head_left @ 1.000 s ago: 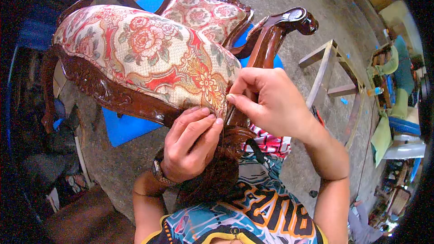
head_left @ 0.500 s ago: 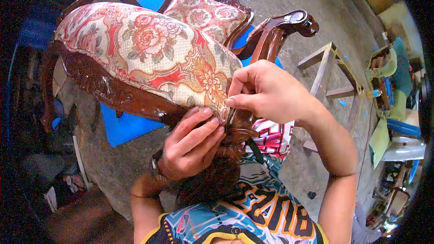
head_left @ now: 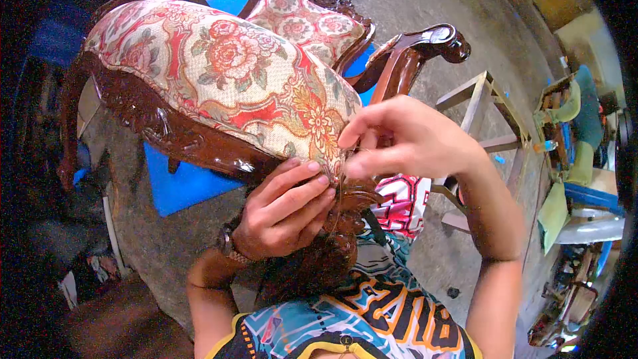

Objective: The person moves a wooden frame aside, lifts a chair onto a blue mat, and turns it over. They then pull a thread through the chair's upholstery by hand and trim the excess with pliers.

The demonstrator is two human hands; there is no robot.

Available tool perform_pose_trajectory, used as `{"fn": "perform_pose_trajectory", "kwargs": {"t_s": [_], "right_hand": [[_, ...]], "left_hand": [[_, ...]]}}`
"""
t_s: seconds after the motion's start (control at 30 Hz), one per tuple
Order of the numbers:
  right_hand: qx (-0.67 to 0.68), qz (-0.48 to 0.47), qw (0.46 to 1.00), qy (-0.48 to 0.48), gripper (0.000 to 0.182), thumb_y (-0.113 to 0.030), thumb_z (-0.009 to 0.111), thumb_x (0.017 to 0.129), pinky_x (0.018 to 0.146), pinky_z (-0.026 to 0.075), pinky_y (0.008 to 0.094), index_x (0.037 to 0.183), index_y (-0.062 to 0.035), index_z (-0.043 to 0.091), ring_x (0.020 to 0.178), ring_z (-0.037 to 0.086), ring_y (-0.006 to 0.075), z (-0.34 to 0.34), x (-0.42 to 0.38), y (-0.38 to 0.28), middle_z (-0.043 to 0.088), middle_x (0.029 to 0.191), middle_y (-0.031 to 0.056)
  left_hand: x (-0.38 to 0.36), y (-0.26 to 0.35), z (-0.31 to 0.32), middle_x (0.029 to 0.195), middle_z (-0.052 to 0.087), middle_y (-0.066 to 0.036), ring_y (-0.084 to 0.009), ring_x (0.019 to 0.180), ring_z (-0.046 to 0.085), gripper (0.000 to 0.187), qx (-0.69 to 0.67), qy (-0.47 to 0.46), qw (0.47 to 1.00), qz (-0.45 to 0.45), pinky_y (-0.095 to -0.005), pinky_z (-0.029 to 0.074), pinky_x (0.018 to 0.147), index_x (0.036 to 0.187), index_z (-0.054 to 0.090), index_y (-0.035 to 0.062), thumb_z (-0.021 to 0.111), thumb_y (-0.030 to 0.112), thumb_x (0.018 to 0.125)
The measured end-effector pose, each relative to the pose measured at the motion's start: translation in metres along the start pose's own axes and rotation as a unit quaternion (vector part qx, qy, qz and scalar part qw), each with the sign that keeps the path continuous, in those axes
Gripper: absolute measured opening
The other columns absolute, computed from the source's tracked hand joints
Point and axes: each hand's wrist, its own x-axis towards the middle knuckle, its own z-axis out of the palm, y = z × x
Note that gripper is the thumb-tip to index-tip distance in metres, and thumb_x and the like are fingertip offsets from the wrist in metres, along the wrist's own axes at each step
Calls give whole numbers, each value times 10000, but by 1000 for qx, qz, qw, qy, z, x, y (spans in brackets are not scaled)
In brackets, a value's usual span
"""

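Observation:
A carved wooden chair (head_left: 193, 143) with a glossy dark brown finish lies before me, its seat covered in floral upholstery fabric (head_left: 232, 60). My left hand (head_left: 286, 209) is closed at the seat's near corner, fingertips pressing the fabric's edge against the wood. Just right of that corner is my right hand (head_left: 415, 139), slightly blurred, with thumb and index finger apart and the other fingers curled. I see nothing between them. A thin thread-like line shows below the corner, too faint to be sure of.
Behind the seat are the padded backrest (head_left: 306, 20) and a curved armrest (head_left: 432, 40). Blue sheeting (head_left: 179, 186) lies under the chair. A bare wooden frame (head_left: 475, 103) stands on the concrete floor to the right, with cluttered materials (head_left: 578, 126) beyond it.
My right thumb and index finger have parted from a pinch at the seat corner, and the hand has shifted slightly right. My left hand keeps pressing the same corner.

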Motion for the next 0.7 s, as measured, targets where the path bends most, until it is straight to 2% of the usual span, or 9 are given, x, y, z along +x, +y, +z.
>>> {"fn": "perform_pose_trajectory", "kwargs": {"t_s": [0.03, 0.1, 0.23, 0.27, 0.37, 0.43, 0.5, 0.6, 0.7], "right_hand": [[33, -88, 996, 10, 294, -208, 785, 789, 587, 476, 273, 980, -17, 665, 646, 586, 109, 3, -7, 12, 668, 757, 39], [-19, -84, 994, 70, 333, -103, 788, 787, 607, 467, 202, 1064, 15, 647, 699, 583, 46, 10, -19, 8, 683, 844, 37], [-21, -37, 963, 267, 156, -47, 728, 835, 663, 510, 215, 963, 9, 659, 747, 614, 48, 38, -17, 21, 683, 834, 22], [-72, -59, 953, 289, 94, -57, 705, 855, 619, 500, 223, 891, 15, 657, 697, 606, 52, 39, -16, 21, 669, 753, 24], [-107, -69, 949, 288, 118, -91, 683, 876, 574, 483, 237, 856, 22, 659, 634, 586, 62, 41, -7, 17, 650, 684, 39], [-150, -114, 959, 214, 151, -139, 676, 884, 523, 449, 271, 843, 6, 665, 581, 556, 70, 39, -3, 23, 614, 632, 57], [-132, -81, 967, 201, 154, -150, 683, 877, 515, 431, 276, 844, -1, 661, 569, 544, 77, 37, -2, 17, 602, 623, 69], [-95, -64, 966, 231, 234, -265, 663, 863, 602, 492, 431, 818, -35, 663, 678, 644, 357, 40, -6, 14, 638, 705, 187], [-145, -75, 957, 239, 226, -264, 663, 860, 626, 500, 433, 826, -41, 668, 693, 651, 352, 38, -5, 17, 651, 716, 178]], "left_hand": [[-2, -1, 3, 1059, 657, -110, -298, 1068, 619, 216, -5, 8, 1000, -3, -448, 501, 952, 930, 720, 2, 722, 51, 719], [-2, -1, 5, 1056, 662, -99, -295, 1064, 625, 218, -6, 21, 1000, -14, -453, 502, 952, 934, 723, 21, 738, 42, 717], [-1, 2, 7, 1052, 673, -79, -291, 1062, 635, 233, -7, 28, 999, -29, -461, 506, 950, 930, 727, 58, 770, 27, 703], [-1, 2, 7, 1054, 674, -81, -291, 1062, 635, 226, -7, 31, 999, -29, -458, 507, 947, 923, 726, 59, 772, 31, 704], [5, 2, 6, 1002, 676, -105, -292, 984, 658, 161, -20, 49, 998, -26, -435, 538, 886, 881, 702, 21, 727, -2, 723], [8, 3, 5, 971, 680, -107, -291, 953, 669, 152, -37, 59, 997, -43, -424, 548, 863, 879, 689, 16, 708, -24, 734], [11, 5, 4, 947, 683, -109, -290, 932, 676, 158, -43, 60, 995, -59, -413, 554, 846, 891, 674, 8, 693, -44, 743], [12, 6, 4, 929, 682, -109, -288, 915, 682, 248, -35, 58, 993, -93, -389, 555, 832, 978, 628, -4, 700, -72, 750], [17, 12, 5, 921, 680, -105, -277, 903, 686, 284, -34, 77, 989, -121, -388, 554, 829, 973, 602, 15, 735, -72, 738]]}}
